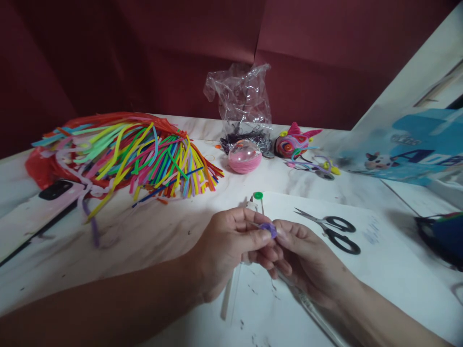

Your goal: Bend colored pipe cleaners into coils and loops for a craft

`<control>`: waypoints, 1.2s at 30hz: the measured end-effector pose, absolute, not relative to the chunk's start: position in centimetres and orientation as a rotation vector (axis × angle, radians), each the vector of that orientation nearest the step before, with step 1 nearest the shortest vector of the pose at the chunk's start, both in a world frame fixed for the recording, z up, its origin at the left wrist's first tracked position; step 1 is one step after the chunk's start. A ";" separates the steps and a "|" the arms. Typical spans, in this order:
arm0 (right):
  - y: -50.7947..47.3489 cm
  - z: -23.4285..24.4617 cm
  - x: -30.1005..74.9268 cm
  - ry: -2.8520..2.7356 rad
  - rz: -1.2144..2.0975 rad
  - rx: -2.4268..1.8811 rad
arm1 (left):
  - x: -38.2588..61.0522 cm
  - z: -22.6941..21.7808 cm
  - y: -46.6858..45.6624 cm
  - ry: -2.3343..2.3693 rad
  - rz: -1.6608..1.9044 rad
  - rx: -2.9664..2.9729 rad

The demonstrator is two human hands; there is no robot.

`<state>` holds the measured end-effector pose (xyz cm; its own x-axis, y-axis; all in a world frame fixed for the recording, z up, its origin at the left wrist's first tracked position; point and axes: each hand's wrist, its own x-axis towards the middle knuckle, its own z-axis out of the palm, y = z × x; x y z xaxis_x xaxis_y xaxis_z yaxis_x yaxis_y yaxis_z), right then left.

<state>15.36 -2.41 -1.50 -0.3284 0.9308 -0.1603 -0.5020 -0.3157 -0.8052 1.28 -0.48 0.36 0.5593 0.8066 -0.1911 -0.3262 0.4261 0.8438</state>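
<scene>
The purple piece (268, 230) is partly covered by the left hand (231, 241) and right hand (314, 255); its full shape cannot be determined. The handwriting (372, 233) on the paper (392, 265) is too blurred to read. The blue object (444, 237) is cut off by the right edge. The dark tangle (235, 134) at the clear bag (248, 103) is indistinct

Dim, soft light of uncertain origin leaves the table (173, 248) greyish, the left forearm (126, 299) shaded and the backdrop (173, 48) darkest toward the upper left, while small glints catch the clear bag (246, 99) and the ball (245, 156). The wide lens stretches the sides, and the blue thing (443, 238) at the right edge looks smeared. Around the fingers (255, 239), detail is soft, and the purple piece (268, 230) is slightly blurred.
</scene>
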 end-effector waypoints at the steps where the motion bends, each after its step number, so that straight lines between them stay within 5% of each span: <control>1: -2.5 -1.5 15.3 -0.823 1.805 -0.787 | 1.3 0.4 -0.6 0.652 0.791 0.860; 15: -2.6 -1.3 15.6 -0.744 1.621 -0.879 | 1.1 0.7 -0.7 0.654 0.838 0.759; 21: -3.7 -1.2 15.5 -1.021 1.338 -0.947 | 1.3 1.1 -0.6 0.737 0.848 0.825; 36: -3.4 -0.5 17.0 -1.328 1.243 -1.153 | 1.2 1.3 -0.6 0.817 0.875 1.260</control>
